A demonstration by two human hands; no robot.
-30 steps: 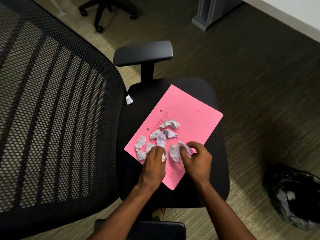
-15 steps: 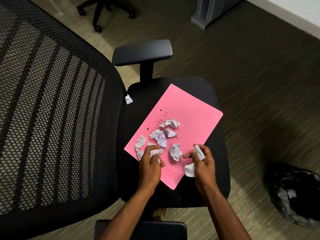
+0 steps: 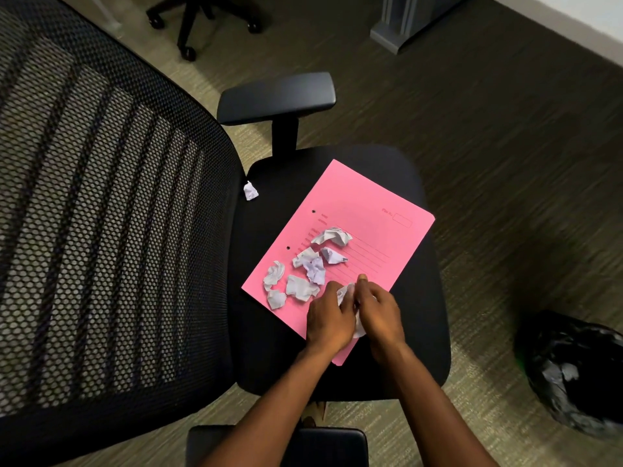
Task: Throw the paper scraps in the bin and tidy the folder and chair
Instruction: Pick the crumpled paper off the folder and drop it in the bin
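chair: black office chair point(image 3: 269, 315), mesh back at left, seat under everything, armrest point(image 3: 276, 96) on the far side.
folder: pink folder point(image 3: 364, 230) flat on the seat, turned diagonally, two punch holes on its left edge, near corner under the hands.
scraps on folder: crumpled white paper scraps point(image 3: 313, 264) clustered on the folder's left-near part, some touching each other, all loose.
stray scrap: one small scrap point(image 3: 250, 191) on the seat beside the mesh back, well apart from the folder.
left hand: left hand point(image 3: 328, 318) over the folder's near end, fingers curled, pressed up against the right hand with white paper between them; can't tell how much of that paper is in its own grip.
right hand: right hand point(image 3: 381, 315) closed around a wad of paper point(image 3: 360, 326), white showing out of the palm side and at the fingertips.
hands together: side by side and touching, both on the same bit of crumpled paper point(image 3: 345, 293) at the fingertips.
bin: black bag-lined bin point(image 3: 573, 375) on the carpet right of the chair, a pale scrap visible inside.
background: wheeled base of another chair point(image 3: 188, 18) at the top.
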